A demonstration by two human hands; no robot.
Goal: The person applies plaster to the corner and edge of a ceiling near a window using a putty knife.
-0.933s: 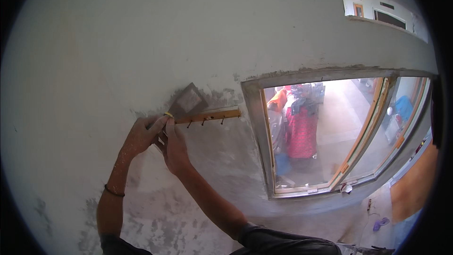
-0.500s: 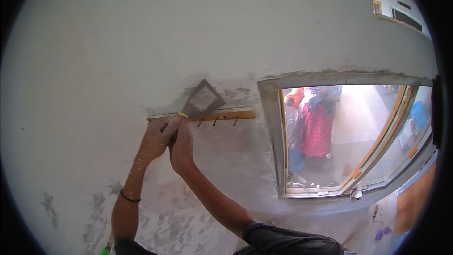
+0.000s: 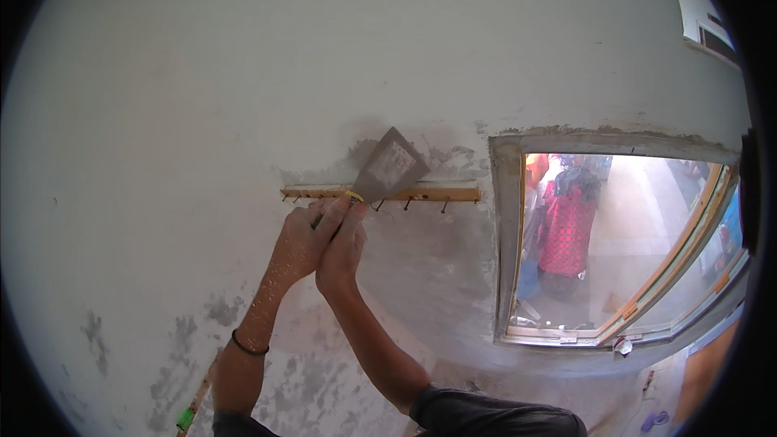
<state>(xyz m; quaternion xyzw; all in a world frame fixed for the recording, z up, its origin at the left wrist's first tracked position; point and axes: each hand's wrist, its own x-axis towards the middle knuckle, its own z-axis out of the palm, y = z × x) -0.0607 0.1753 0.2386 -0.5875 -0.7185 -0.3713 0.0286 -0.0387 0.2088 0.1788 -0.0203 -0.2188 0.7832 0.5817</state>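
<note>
My left hand (image 3: 306,241) and my right hand (image 3: 341,252) are closed together round the handle of a scraper. Its wide flat blade (image 3: 390,163) has a pale smeared patch and a yellow band at its neck; it lies over grey, patchy wall just above a narrow wooden strip (image 3: 437,195). Several hooks or nails stick out below the strip, partly hidden by my hands. Much of the handle is covered by my fingers.
A framed window (image 3: 504,235) stands to the right, red cloth (image 3: 565,226) and other items visible through it. A small opening (image 3: 696,8) is at upper right. A stick with a green band (image 3: 197,396) is at lower left; a purple item (image 3: 654,420) lies at lower right.
The view has shifted, so wall, strip and window sit further right. My hands still grip the scraper, its blade now slightly higher above the strip. The green-banded stick has come further into view.
</note>
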